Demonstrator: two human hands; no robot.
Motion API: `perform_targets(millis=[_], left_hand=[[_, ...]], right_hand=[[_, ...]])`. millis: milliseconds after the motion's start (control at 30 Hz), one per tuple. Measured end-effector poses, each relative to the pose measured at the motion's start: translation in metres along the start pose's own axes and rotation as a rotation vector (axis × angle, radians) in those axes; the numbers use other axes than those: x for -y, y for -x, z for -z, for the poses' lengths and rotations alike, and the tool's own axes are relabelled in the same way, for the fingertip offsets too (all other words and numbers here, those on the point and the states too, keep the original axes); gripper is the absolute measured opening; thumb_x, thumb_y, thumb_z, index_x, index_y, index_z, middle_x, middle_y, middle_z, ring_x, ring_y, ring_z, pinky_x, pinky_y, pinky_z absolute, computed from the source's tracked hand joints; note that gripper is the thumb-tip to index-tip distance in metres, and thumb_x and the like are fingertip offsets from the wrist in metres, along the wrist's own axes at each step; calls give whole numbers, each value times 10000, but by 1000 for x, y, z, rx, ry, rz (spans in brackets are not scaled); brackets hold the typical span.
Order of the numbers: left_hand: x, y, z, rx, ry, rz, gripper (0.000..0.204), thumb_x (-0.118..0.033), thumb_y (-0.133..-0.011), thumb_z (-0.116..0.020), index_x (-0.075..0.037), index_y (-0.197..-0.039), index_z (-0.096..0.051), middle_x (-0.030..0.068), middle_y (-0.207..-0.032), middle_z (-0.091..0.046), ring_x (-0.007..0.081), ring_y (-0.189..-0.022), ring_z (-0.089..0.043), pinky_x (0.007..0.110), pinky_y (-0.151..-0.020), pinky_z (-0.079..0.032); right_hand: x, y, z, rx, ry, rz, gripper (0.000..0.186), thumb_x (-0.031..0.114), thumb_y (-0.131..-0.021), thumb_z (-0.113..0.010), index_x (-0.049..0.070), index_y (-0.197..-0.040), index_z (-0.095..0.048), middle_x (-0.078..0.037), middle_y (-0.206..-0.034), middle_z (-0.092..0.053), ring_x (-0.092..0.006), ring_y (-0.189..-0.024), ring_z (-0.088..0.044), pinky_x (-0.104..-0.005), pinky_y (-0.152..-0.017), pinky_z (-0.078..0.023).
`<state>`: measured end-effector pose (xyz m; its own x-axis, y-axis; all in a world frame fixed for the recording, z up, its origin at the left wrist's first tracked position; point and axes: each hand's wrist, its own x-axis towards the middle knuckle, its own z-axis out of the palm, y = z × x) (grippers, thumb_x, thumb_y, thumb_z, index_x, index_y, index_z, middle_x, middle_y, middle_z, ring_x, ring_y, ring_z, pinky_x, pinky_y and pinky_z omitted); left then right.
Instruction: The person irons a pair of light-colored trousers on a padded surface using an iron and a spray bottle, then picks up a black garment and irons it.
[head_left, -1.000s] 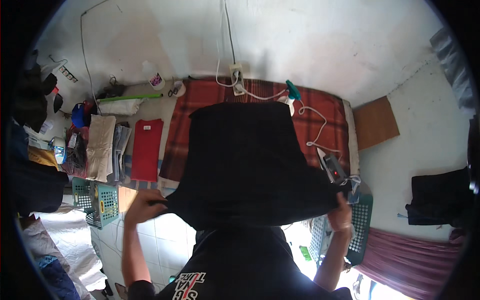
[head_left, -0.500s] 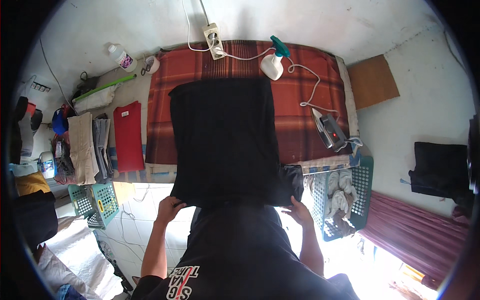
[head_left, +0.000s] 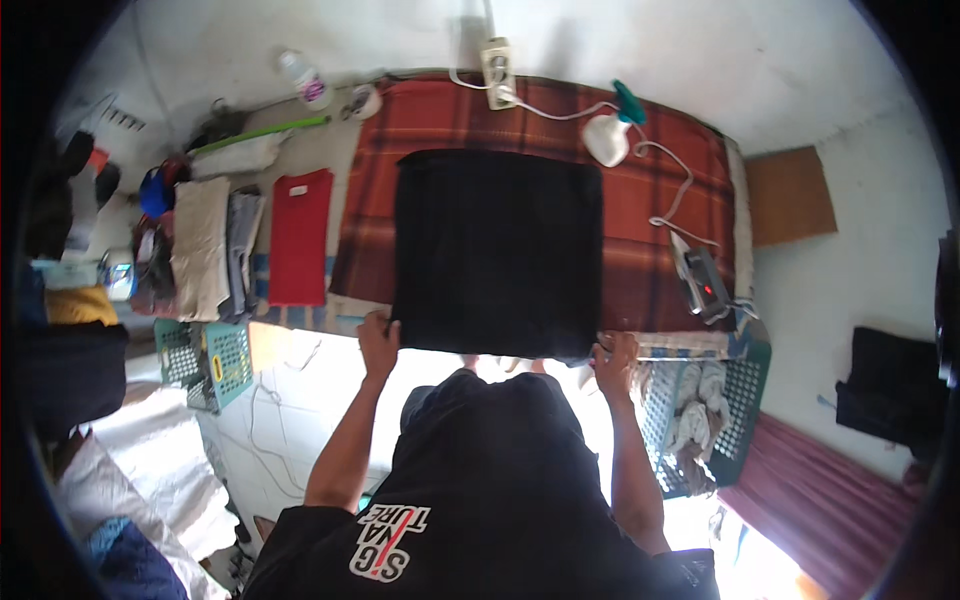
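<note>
A black garment (head_left: 499, 255) lies spread as a nearly square piece on the red plaid blanket (head_left: 440, 115), its near edge hanging just past the table's front. At its near left corner, my left hand (head_left: 378, 347) is closed on the fabric. The near right corner is pinched in my right hand (head_left: 614, 366). To the right lies a grey iron (head_left: 706, 284) on its side, a small red light showing. Beyond it, nearer the wall, a white spray bottle (head_left: 606, 140) with a green head sits on the blanket.
A power strip (head_left: 497, 75) with white cords lies at the back. Left of the blanket are a folded red garment (head_left: 300, 240) and folded beige trousers (head_left: 202, 250). Green baskets stand below, one (head_left: 748, 400) holding clothes at right. A white bottle (head_left: 303, 80) is at back left.
Both hands have moved forward to the table's front edge, bringing the garment's near edge with them. It now looks shorter and squarer, and the flap at its right corner no longer shows. The view has shifted.
</note>
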<state>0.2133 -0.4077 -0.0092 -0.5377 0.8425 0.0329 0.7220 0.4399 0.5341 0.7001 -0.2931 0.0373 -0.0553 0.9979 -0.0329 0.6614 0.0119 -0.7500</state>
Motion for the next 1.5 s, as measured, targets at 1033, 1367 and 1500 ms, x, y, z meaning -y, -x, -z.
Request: perform_targets(millis=[1033, 1367, 1500], left_hand=[[-40, 25, 61, 483, 1335, 853, 361, -168, -1035, -747, 36, -1290, -594, 132, -1170, -730, 214, -1096, -735, 364, -973, -616], [-15, 23, 47, 422, 658, 424, 370, -229, -961, -846, 16, -1168, -662, 26, -933, -662, 110, -855, -603, 279, -780, -503], [-35, 41, 42, 300, 1152, 660, 282, -280, -1015, -803, -34, -1002, -666, -1, -869, -640, 91, -782, -574, 267, -734, -487]], right_hand=[[-56, -21, 55, 242, -669, -432, 293, 311, -1128, -629, 31, -1195, -678, -34, -1075, -744, -104, -975, -691, -275, -902, -537], [-51, -28, 60, 407, -745, -526, 341, 300, -1098, -679, -1, -1258, -686, -62, -1145, -757, -128, -1001, -688, -309, -951, -528], [-47, -18, 67, 421, -943, -623, 371, 295, -1099, -672, -1, -1325, -666, -68, -1199, -762, -148, -1062, -711, -308, -941, -548]])
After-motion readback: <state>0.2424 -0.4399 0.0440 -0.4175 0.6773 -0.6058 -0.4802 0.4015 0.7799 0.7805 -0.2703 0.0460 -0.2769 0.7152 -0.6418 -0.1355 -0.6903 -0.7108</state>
